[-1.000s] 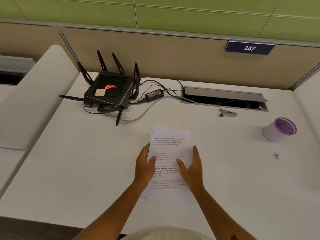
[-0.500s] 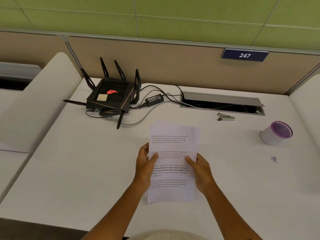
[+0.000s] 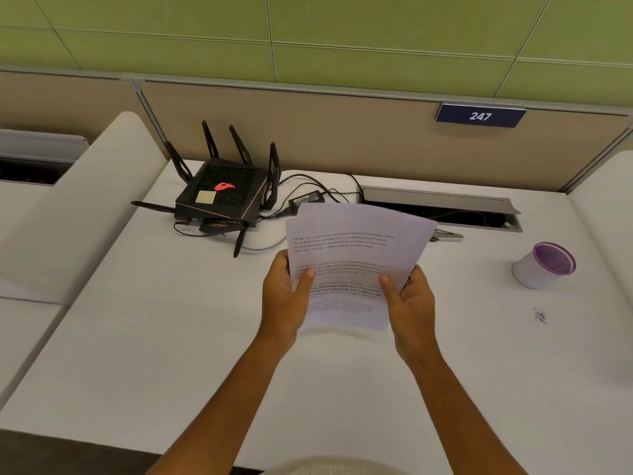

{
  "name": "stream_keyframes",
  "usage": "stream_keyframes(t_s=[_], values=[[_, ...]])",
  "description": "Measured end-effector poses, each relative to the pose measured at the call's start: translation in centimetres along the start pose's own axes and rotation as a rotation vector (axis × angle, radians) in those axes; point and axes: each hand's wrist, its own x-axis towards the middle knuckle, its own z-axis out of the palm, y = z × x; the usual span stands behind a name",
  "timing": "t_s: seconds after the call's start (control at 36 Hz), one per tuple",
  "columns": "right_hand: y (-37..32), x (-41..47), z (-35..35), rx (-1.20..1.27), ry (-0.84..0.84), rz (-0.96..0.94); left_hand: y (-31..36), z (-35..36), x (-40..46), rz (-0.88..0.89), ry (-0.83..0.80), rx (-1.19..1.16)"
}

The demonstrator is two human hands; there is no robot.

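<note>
A thin stack of white printed sheets (image 3: pixel 356 255) is raised off the white desk (image 3: pixel 171 337), tilted up toward me, its top edges fanned slightly apart. My left hand (image 3: pixel 286 296) grips the stack's left edge, thumb on the printed face. My right hand (image 3: pixel 409 303) grips the right edge the same way, fingers behind the paper. The lower part of the stack is partly hidden by both hands.
A black router (image 3: pixel 222 197) with several antennas and its cables stands at the back left. A small stapler (image 3: pixel 447 236) lies beside the open cable tray (image 3: pixel 442 209). A white cup with a purple rim (image 3: pixel 544 265) lies at the right. A pen smudge (image 3: pixel 540 316) marks the desk.
The sheets lay flat on the desk under my hands; both hands have taken hold of their side edges and lifted the stack up and away from me.
</note>
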Motion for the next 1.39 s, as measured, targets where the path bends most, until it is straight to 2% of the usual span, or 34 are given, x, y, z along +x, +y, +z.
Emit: stream_keyframes(t_s=[0.08, 0.28, 0.53, 0.67, 0.81, 0.92, 1.0, 1.14, 1.31, 1.39], values=[[0.1, -0.4, 0.4, -0.001, -0.008, -0.028, -0.1, 0.4, -0.2, 0.022, -0.011, -0.003], [1.8, -1.4, 0.9, -0.088, 0.023, -0.021, -2.5, 0.8, -1.4, -0.067, 0.026, 0.004], [2.0, -1.3, 1.1, -0.081, 0.035, -0.028, -2.3, 0.8, -1.5, -0.053, 0.044, 0.021], [3.3, -1.8, 1.1, -0.126, -0.005, 0.047, -3.4, 0.7, -2.4, -0.164, 0.052, 0.041], [2.7, -1.4, 0.7, -0.193, -0.036, 0.036, -3.5, -0.1, -2.4, -0.243, 0.066, -0.023], [2.2, -0.5, -0.8, -0.217, -0.139, 0.07, -3.5, -1.3, -2.0, -0.294, 0.085, -0.098], [1.7, -0.3, -2.2, -0.157, -0.211, 0.122, -3.3, -2.5, -1.7, -0.316, 0.119, -0.215], [2.1, -0.6, -2.9, -0.024, -0.24, 0.263, -3.2, -3.3, -2.0, -0.374, 0.147, -0.401], [3.3, -1.5, -1.9, 0.391, -0.135, 0.428, -3.4, -2.6, -3.0, -0.438, 0.17, -0.508], [3.9, -1.8, -1.2, 0.489, -0.114, 0.456, -3.6, -2.3, -3.4, -0.469, 0.168, -0.532]])
